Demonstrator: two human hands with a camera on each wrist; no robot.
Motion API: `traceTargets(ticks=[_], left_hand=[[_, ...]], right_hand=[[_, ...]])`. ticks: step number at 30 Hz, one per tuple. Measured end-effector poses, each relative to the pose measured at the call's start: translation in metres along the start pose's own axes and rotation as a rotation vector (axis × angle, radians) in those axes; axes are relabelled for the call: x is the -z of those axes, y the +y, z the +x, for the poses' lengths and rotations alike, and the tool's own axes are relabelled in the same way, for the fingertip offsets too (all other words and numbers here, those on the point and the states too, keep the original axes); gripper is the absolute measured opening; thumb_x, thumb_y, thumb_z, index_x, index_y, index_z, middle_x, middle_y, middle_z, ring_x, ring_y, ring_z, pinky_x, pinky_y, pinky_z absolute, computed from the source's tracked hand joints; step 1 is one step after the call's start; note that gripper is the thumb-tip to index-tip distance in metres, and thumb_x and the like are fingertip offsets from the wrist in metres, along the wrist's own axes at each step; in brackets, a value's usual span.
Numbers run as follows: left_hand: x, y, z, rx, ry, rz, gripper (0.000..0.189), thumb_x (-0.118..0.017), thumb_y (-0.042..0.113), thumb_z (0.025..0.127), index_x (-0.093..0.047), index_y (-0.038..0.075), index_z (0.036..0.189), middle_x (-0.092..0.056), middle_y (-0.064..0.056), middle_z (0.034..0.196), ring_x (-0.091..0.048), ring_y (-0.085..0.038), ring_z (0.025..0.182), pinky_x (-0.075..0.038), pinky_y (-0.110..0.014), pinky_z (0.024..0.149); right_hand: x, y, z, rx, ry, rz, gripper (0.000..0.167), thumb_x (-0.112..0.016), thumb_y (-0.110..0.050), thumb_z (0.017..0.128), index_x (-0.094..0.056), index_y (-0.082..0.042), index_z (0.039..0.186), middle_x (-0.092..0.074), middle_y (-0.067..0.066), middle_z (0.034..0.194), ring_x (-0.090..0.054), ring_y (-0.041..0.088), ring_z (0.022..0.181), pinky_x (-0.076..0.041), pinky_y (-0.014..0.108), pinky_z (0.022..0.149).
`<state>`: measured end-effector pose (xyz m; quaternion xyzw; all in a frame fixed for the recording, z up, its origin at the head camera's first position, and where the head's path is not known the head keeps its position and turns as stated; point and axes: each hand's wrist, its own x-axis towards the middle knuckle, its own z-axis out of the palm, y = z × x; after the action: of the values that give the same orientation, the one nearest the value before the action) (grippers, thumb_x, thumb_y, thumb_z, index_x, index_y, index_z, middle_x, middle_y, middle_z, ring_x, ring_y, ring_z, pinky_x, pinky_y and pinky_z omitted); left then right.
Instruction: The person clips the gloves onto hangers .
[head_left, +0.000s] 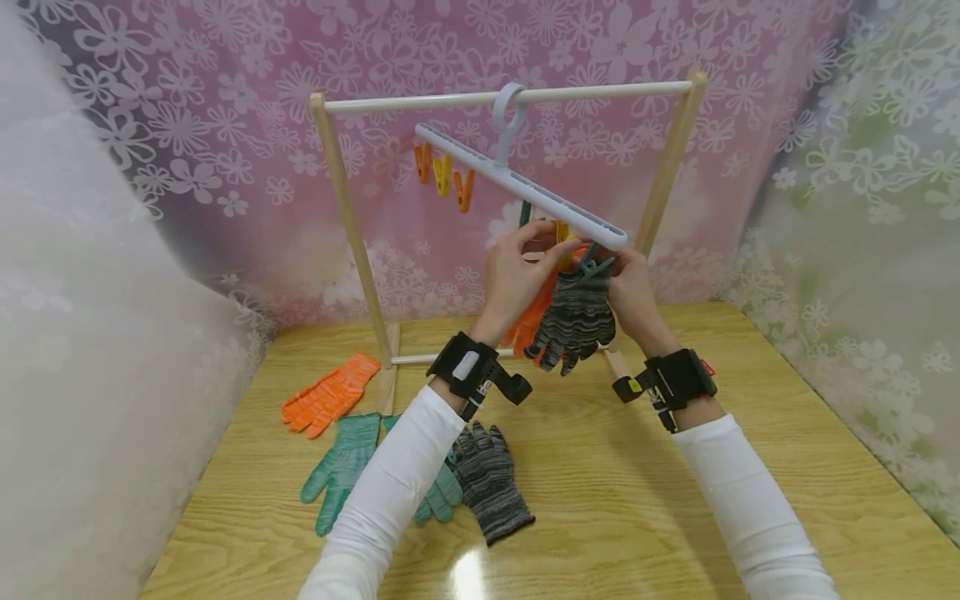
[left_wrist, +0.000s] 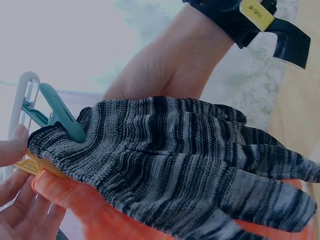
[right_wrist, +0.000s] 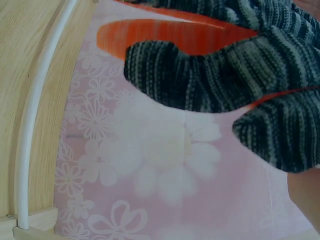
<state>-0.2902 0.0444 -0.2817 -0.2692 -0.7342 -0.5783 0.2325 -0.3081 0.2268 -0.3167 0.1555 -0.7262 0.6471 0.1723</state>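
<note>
While left hand (head_left: 516,271) pinches yellow clip (left_wrist: 47,167) between thumb and finger, black-grey glove (head_left: 576,317) hangs just right, long axis near vertical, cuff up. Right hand (head_left: 633,292) at right edge, nearer glove's body; fingertips hidden, grip cannot be told. Green clip (left_wrist: 62,112) at cuff; hanging orange glove (left_wrist: 75,195) behind; hanger (head_left: 551,200) slants above.

You are wearing creased white sleeves (head_left: 390,492) and black wrist straps (head_left: 682,385), each carrying a jutting black mount (head_left: 515,388); the left strap (head_left: 450,360) is showing a pale oblong patch (head_left: 466,365), the right a yellow label (head_left: 634,386) and red tag (head_left: 707,367)
</note>
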Motion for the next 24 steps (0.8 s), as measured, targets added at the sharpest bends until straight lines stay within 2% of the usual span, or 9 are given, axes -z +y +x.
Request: traceTargets(ticks=[5,10,16,20,24], left_hand=[[-0.001,-0.003,-0.002,0.004,-0.021,-0.026,0.037,-0.076,0.020,0.093,-0.070,0.003,0.125,-0.073,-0.013,0.115,-0.071,-0.018,0.100,-0.058,-0.019,0.084],[0.000,-0.005,-0.003,0.012,-0.040,-0.026,0.042,-0.074,0.020,0.095,-0.066,0.004,0.132,-0.071,-0.015,0.121,-0.071,-0.021,0.102,-0.058,-0.021,0.085],[0.000,-0.007,-0.004,0.028,-0.050,-0.036,0.041,-0.069,0.022,0.099,-0.064,0.004,0.135,-0.070,-0.014,0.123,-0.070,-0.022,0.103,-0.058,-0.023,0.084],[0.000,-0.009,-0.004,0.021,-0.020,-0.052,0.032,-0.059,0.023,0.105,-0.068,0.005,0.130,-0.071,-0.013,0.119,-0.069,-0.022,0.099,-0.058,-0.024,0.081],[0.001,-0.011,-0.003,0.014,0.020,-0.102,0.030,-0.052,0.022,0.108,-0.069,0.003,0.125,-0.071,-0.014,0.115,-0.069,-0.024,0.095,-0.060,-0.032,0.081]], right_hand=[[0.003,0.004,-0.002,-0.008,-0.027,0.013,0.028,-0.057,0.009,0.095,-0.060,0.004,0.122,-0.062,-0.003,0.106,-0.052,0.011,0.091,-0.043,0.018,0.070],[0.008,0.010,-0.004,-0.018,-0.053,0.027,0.021,-0.060,0.004,0.097,-0.068,-0.012,0.109,-0.062,-0.006,0.096,-0.051,0.009,0.081,-0.044,0.018,0.065],[0.013,0.017,-0.009,-0.032,-0.093,0.050,0.028,-0.066,0.000,0.096,-0.073,-0.027,0.100,-0.068,-0.010,0.093,-0.055,0.010,0.090,-0.051,0.019,0.072],[0.016,0.022,-0.012,-0.054,-0.117,0.029,0.025,-0.065,-0.001,0.096,-0.069,-0.023,0.086,-0.062,-0.009,0.081,-0.051,0.012,0.080,-0.047,0.021,0.065],[0.020,0.027,-0.015,-0.054,-0.142,0.029,0.030,-0.059,0.000,0.098,-0.066,-0.022,0.079,-0.057,-0.007,0.078,-0.047,0.011,0.075,-0.043,0.023,0.062]])
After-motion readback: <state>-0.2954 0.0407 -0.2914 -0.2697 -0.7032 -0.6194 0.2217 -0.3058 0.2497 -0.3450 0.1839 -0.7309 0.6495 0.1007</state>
